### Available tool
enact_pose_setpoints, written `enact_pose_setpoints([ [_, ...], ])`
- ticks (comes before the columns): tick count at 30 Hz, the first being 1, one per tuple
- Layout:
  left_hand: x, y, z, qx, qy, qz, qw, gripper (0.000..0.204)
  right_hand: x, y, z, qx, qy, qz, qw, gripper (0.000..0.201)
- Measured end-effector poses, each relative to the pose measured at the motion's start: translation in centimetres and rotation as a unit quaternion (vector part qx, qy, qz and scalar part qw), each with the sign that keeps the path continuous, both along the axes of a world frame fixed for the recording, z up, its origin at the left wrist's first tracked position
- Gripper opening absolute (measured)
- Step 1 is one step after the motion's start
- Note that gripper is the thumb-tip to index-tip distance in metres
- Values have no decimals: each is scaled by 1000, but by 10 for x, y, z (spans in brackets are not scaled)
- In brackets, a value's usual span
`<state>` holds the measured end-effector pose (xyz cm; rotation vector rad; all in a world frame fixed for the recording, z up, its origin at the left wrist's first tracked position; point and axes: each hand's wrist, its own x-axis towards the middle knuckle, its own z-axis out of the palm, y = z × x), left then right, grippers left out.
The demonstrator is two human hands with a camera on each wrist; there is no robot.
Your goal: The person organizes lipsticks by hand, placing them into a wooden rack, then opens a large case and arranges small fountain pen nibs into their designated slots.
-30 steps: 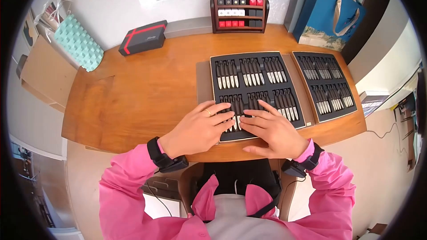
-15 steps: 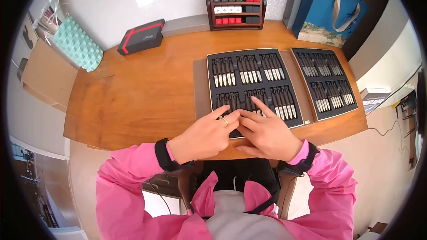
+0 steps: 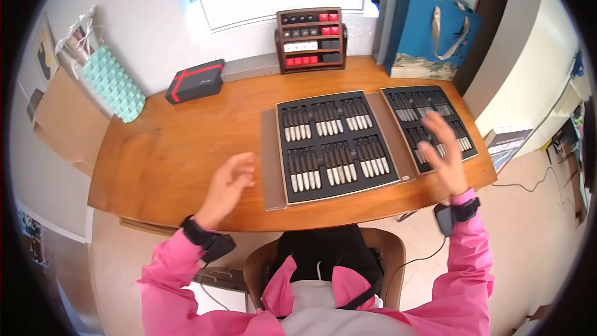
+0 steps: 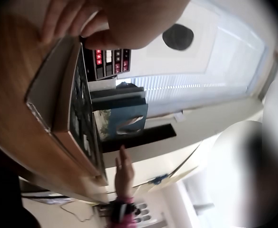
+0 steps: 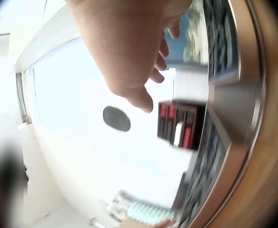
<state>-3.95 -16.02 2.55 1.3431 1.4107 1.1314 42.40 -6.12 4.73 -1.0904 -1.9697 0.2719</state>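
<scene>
A wide folding case (image 3: 272,165) lies spread on the desk with two black trays in it. Several slim dark sticks with silvery-white ends (image 3: 306,177) fill the slots of the left tray (image 3: 311,196) in neat groups. The right tray (image 3: 404,124) carries similar sticks. My left hand (image 3: 227,186) hovers just left of the case, fingers extended and holding nothing. My right hand (image 3: 446,158), blurred and with fingers spread, overlaps the right tray in the head view and partly hides its sticks. In the left wrist view the right hand (image 4: 123,175) appears raised beyond the case.
On the wooden desk (image 3: 180,162), a dark box with a red ribbon (image 3: 196,81) sits at the back left. A small wooden rack of cubes (image 3: 311,40) stands at the back, with a blue gift bag (image 3: 429,34) to its right. A mint woven basket (image 3: 113,81) is at the far left.
My hands, earlier close together over the lower part of the left tray, have moved apart. The left went left off the case, the right went over the right tray. The head view has shifted.
</scene>
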Motion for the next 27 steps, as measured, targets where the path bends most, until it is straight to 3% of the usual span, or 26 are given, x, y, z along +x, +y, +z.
enact_pose_setpoints([
  [1, -2, 0, 3, 3, -6, -10, 1000, 45, 38, 12, -12, 8, -7, -81, 997, 53],
  [3, -3, -5, 19, -135, -163, 16, 977, 44, 127, 41, -50, 15, -32, -243, 969, 47],
  [4, -5, -4, 21, -135, -168, 5, 977, 44, 161, 48, -64, 12, -49, -321, 946, 43],
  [5, -7, -2, 22, -141, -194, -8, 971, 44, 171, 45, -62, 15, -54, -329, 943, 43],
  [7, 0, -2, 32, -148, -207, -16, 967, 47, 183, 39, -54, -218, 98, -284, 929, 41],
  [11, 0, 3, 33, -187, -151, -56, 969, 42, 181, 42, -41, -270, 58, -270, 922, 47],
  [13, 16, 2, 35, -305, -44, -140, 941, 35, 178, 48, -34, -285, 26, -280, 916, 46],
  [17, 21, 1, 19, -217, -2, -123, 968, 34, 184, 52, -41, -281, -26, -291, 914, 41],
  [19, 13, -3, 16, -185, -163, -68, 967, 35, 177, 41, -40, -274, -34, -291, 916, 33],
  [20, 15, -4, 18, -186, -161, -66, 967, 35, 179, 41, -47, -276, -32, -289, 916, 33],
  [22, 25, -10, 14, -116, -313, 11, 942, 37, 180, 38, -66, -158, -60, -265, 949, 29],
  [24, 29, -13, 6, -97, -350, 19, 931, 37, 178, 29, -76, -150, -33, -254, 955, 23],
  [26, 33, -13, -10, -71, -386, 28, 919, 37, 172, 24, -82, -133, 61, -209, 967, 19],
  [27, 35, -10, -24, -40, -427, 37, 903, 37, 167, 18, -78, -197, 151, -203, 947, 17],
])
